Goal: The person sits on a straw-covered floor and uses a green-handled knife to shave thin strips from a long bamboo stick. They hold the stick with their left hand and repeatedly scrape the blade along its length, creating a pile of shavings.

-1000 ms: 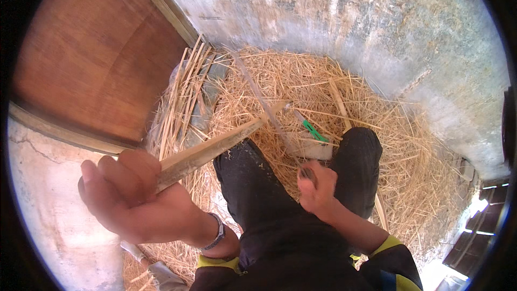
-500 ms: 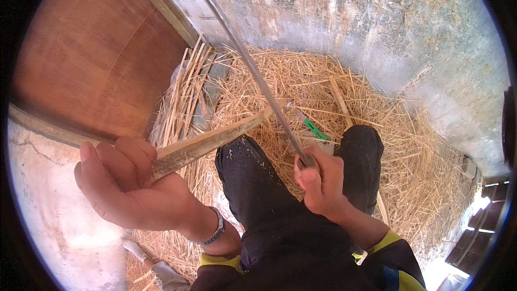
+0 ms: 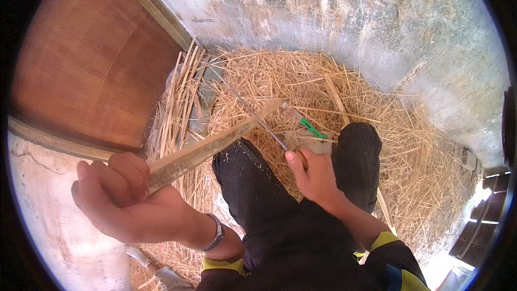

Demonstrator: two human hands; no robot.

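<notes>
My left hand [image 3: 132, 202] is closed around the thick end of a split bamboo piece [image 3: 207, 149], pale on its cut side and dark and mottled on the other. The piece tapers toward its far end, which points away to the right above my left knee. My right hand [image 3: 316, 177] grips the handle of a long, narrow-bladed knife [image 3: 243, 104]. Its blade slants up to the left and crosses the bamboo near the tapered end; whether the edge touches it I cannot tell. Beyond my right hand a green-handled cutter [image 3: 312, 128] lies among the shavings.
Pale shavings [image 3: 409, 156] cover the floor around my legs. A bundle of thin strips [image 3: 180, 91] lies at the left, by a brown wooden panel [image 3: 91, 64]. A stained wall [image 3: 344, 16] stands ahead. A longer strip [image 3: 336, 99] lies beyond my right knee.
The knife has come down from a raised position, its blade now lying lower across the bamboo. My right hand has shifted slightly left; the left hand has barely moved.
</notes>
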